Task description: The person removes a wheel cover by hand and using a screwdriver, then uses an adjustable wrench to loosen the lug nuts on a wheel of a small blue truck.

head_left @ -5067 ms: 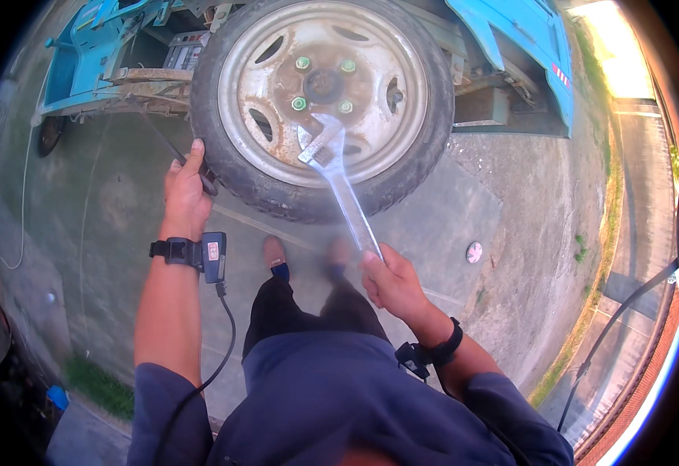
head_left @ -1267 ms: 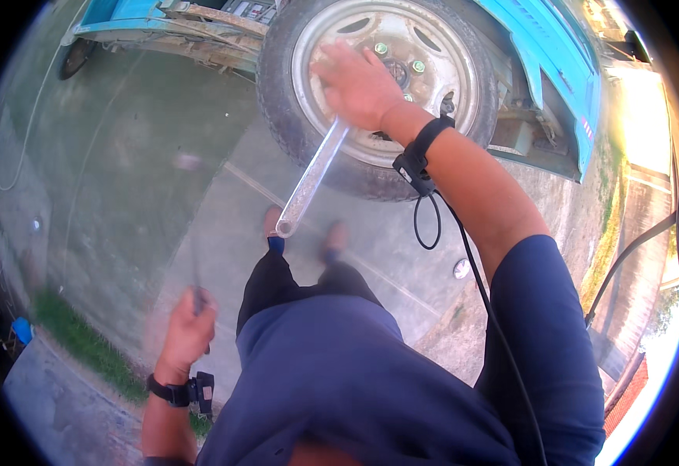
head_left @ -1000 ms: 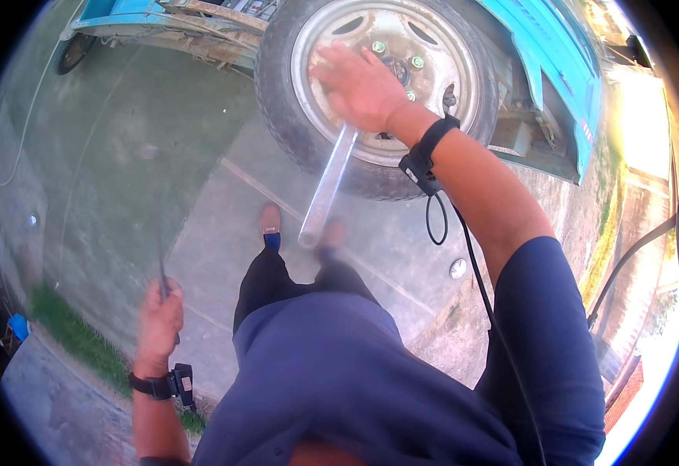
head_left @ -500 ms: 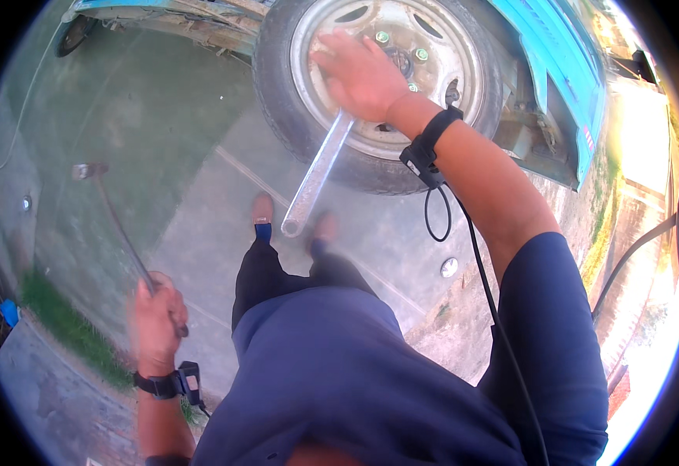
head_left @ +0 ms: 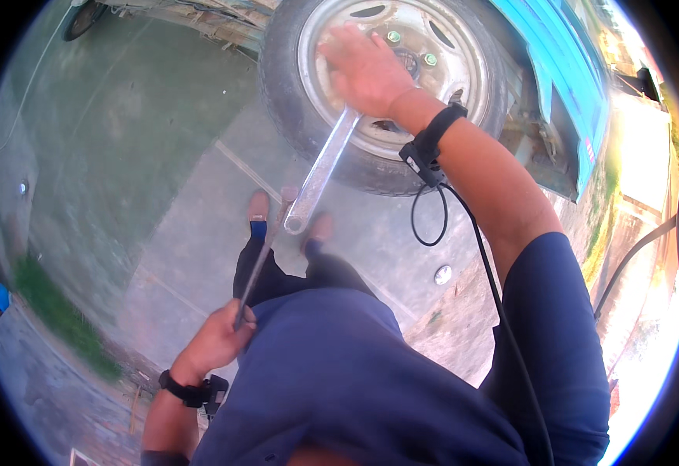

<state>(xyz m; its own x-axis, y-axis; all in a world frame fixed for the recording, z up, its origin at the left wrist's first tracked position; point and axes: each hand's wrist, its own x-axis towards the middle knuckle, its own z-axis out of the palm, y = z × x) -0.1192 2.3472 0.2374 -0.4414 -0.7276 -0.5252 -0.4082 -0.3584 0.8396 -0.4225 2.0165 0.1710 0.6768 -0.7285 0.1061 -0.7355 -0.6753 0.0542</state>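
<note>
My left hand (head_left: 219, 335) is closed around the handle of a hammer (head_left: 258, 272). The hammer slants upward in front of my legs, its blurred head beside the free end of a ring wrench (head_left: 320, 175). My right hand (head_left: 367, 74) lies over the wrench's upper end, fingers spread across the face of a wheel (head_left: 464, 81). The palm hides that end of the wrench and whatever it fits onto. Greenish nuts (head_left: 430, 59) show beside the fingers. A dark tyre (head_left: 297, 101) surrounds the pale, worn rim.
Blue vehicle bodywork (head_left: 553, 54) overhangs the wheel's right side. My feet (head_left: 259, 206) stand on concrete (head_left: 192, 248) just below the tyre. A black cable (head_left: 483, 264) hangs from my right wrist. Grass (head_left: 64, 318) edges the ground at left.
My left hand has swung the hammer rightward, bringing its head from far left to beside the wrench's free end. My right hand and the wrench have stayed almost in place.
</note>
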